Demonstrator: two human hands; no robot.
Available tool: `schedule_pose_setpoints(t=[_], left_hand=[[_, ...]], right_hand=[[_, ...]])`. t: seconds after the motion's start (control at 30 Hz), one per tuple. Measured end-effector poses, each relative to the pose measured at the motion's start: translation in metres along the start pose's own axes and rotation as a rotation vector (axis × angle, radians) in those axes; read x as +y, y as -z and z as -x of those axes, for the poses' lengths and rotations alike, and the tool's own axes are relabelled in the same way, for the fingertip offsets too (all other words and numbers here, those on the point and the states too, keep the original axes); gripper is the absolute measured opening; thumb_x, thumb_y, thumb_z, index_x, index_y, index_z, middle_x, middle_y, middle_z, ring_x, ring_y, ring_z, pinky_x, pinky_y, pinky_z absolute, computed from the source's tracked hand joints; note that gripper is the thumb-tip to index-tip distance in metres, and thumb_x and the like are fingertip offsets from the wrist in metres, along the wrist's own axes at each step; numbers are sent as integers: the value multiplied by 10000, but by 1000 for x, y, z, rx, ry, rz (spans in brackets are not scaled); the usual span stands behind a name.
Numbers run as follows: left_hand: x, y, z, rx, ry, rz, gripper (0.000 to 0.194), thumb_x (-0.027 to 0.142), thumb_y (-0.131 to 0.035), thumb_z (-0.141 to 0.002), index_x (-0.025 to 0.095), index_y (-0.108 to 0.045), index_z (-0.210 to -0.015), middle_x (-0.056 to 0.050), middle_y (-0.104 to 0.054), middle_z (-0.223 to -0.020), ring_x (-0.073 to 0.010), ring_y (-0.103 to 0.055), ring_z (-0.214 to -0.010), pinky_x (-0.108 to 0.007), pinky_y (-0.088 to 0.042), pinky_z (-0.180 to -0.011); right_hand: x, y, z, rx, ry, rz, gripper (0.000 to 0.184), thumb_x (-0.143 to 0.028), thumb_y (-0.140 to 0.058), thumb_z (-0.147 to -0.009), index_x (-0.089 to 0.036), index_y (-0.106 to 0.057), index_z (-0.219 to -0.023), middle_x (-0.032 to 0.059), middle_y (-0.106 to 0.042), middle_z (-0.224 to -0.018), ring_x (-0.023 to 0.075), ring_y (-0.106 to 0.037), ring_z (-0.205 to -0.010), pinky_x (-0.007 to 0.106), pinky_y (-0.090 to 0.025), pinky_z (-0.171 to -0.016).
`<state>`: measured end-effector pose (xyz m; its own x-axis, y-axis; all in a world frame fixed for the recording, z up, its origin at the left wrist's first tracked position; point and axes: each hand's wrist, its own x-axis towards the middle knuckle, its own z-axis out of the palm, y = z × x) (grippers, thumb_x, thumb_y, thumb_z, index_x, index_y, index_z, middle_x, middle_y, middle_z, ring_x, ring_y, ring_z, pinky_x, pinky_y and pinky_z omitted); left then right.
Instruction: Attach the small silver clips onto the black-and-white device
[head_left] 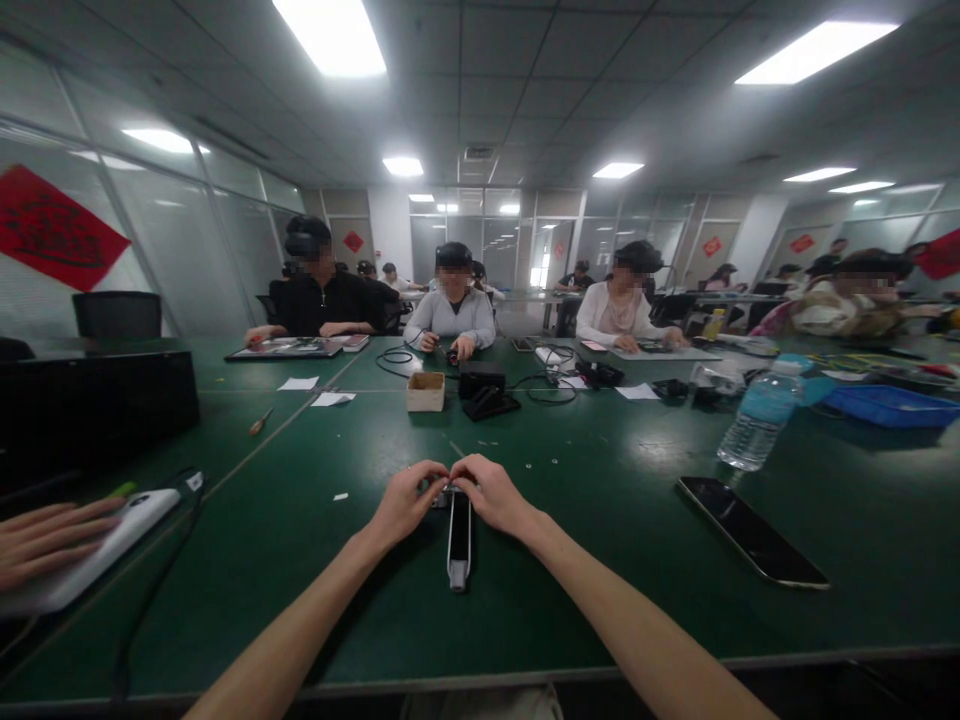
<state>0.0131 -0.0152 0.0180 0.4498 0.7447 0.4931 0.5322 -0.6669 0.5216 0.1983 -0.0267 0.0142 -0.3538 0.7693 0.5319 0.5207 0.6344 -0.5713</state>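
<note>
My left hand point(409, 500) and my right hand point(491, 492) meet over the green table, fingertips pinched together almost touching. What sits between the fingertips is too small and covered to make out. Just below them lies a slim device point(459, 545) with a black face, pale edges and a narrower light-grey tip pointing at me. Its far end reaches up under my fingers and is partly hidden. A small metallic-looking part point(440, 499) shows beneath my left fingers, beside the device; its kind is unclear.
Right of me lie a phone point(750, 530), a water bottle point(761, 415) and a blue tray point(892, 405). Ahead stand a small box point(425, 392) and a black device point(484, 385) with cables. Another person's hand point(56, 540) rests on a white laptop-like object at left. People sit opposite.
</note>
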Motion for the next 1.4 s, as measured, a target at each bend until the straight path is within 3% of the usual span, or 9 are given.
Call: schedule_pose_setpoints(t=[0.3, 0.63, 0.87, 1.03, 1.23, 1.4], left_hand=[[5, 2, -1, 6, 88, 134, 190, 319, -551, -852, 182, -666, -917, -30, -706, -862, -169, -625, -765, -271, -489, -710], [4, 5, -2, -46, 75, 104, 199, 318, -574, -833, 183, -680, -933, -33, -697, -835, -163, -602, -729, -267, -474, -673], [-20, 12, -3, -128, 54, -26, 182, 326, -566, -845, 192, -678, -896, -25, -707, -870, -159, -603, -739, -271, -467, -704], [-32, 14, -1, -223, 49, -58, 181, 325, -562, -852, 212, -696, -901, -19, -713, -877, -169, -616, -761, -267, -457, -700], [-25, 9, -2, -222, 36, -73, 155, 287, -582, -836, 214, -706, -897, -23, -721, -879, -173, -627, -765, -277, -467, -732], [-22, 5, -2, -206, 27, -78, 157, 277, -583, -831, 212, -707, -904, -21, -729, -885, -182, -649, -788, -275, -473, -738]], right_hand=[[5, -13, 2, 103, -165, -96, 80, -247, -557, -872, -188, -610, -879, 19, -640, -839, 143, -586, -774, 263, -461, -736], [5, -12, 1, 128, -242, 72, 186, -370, -603, -859, -194, -629, -807, 28, -665, -812, 163, -571, -766, 283, -433, -710], [10, 21, -2, -36, -143, 251, 133, -313, -627, -848, -183, -652, -830, 40, -666, -844, 179, -569, -825, 307, -420, -757], [16, 48, 1, -239, -144, 275, 104, -268, -620, -828, -200, -697, -840, 40, -680, -861, 181, -584, -810, 296, -426, -727], [20, 49, 4, -336, -219, 216, 113, -281, -655, -776, -208, -723, -829, 35, -681, -848, 171, -608, -764, 256, -435, -646], [19, 44, 4, -370, -202, 250, 106, -249, -635, -801, -201, -720, -843, 33, -681, -845, 166, -610, -763, 252, -434, -651]])
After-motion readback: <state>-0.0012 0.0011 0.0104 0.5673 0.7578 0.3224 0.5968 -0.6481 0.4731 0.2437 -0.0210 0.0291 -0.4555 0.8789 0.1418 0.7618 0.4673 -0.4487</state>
